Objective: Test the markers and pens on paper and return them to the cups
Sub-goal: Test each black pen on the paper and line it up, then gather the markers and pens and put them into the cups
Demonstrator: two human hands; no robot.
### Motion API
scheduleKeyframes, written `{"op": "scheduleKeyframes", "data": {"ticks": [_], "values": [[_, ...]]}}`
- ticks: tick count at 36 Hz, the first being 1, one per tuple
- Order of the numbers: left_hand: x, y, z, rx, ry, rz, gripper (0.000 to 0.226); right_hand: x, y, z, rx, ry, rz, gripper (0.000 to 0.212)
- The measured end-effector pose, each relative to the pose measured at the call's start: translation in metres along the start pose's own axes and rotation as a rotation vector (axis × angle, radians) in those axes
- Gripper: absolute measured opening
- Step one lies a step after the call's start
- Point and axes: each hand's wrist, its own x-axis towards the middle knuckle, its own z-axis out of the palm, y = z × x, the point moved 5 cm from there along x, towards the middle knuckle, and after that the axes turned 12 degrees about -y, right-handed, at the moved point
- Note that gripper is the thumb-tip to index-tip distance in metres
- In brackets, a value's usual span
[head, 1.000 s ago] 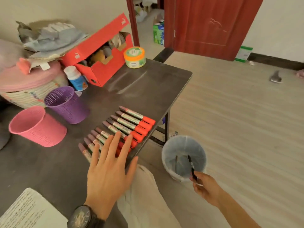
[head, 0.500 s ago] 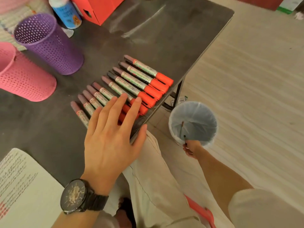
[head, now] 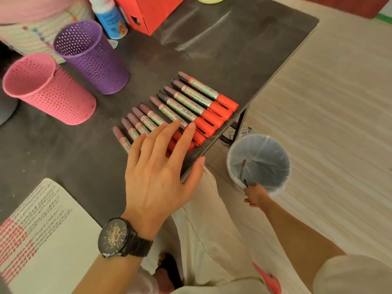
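Note:
Several red-capped markers [head: 197, 100] lie side by side in a row near the right edge of the dark table [head: 212, 49]. My left hand [head: 161, 166] lies flat with straight fingers over the nearer markers. Down by the floor, my right hand [head: 254, 195] holds a thin dark pen [head: 246, 183] at the rim of a lined waste bin [head: 280, 166]. A pink mesh cup [head: 51, 90] and a purple mesh cup [head: 91, 58] stand at the table's left. An open notebook [head: 42, 240] with red test marks lies at the near left.
A red cardboard box [head: 148, 11], a blue-and-white bottle [head: 111, 18] and a woven basket [head: 31, 37] crowd the table's back left. Another pen [head: 242, 168] lies inside the bin. My knee in beige trousers [head: 212, 230] is under the table edge.
My head has tilted down and closer to the table. My right hand has lowered the pen to the bin's rim. My left hand stays over the markers.

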Motion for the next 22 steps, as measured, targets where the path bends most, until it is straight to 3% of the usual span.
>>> {"op": "scheduleKeyframes", "data": {"ticks": [4, 9, 15, 18, 22], "values": [[-0.007, -0.008, -0.014, -0.108, 0.042, -0.085, 0.047, -0.032, -0.028, -0.02, 0.082, 0.085, -0.161, 0.03], [-0.018, -0.04, -0.033, -0.186, 0.032, -0.376, 0.054, -0.116, -0.071, -0.048, 0.19, 0.304, -0.572, 0.017], [-0.026, -0.078, -0.041, -0.287, -0.175, -0.761, 0.068, -0.249, -0.138, -0.052, 0.106, 0.373, -1.098, 0.015], [-0.022, -0.081, -0.041, -0.247, -0.318, -0.854, 0.067, -0.295, -0.179, -0.045, 0.031, 0.359, -1.248, 0.005], [-0.015, -0.074, -0.037, -0.143, -0.441, -0.894, 0.065, -0.308, -0.236, -0.031, -0.332, 0.295, -1.181, 0.055]]}}
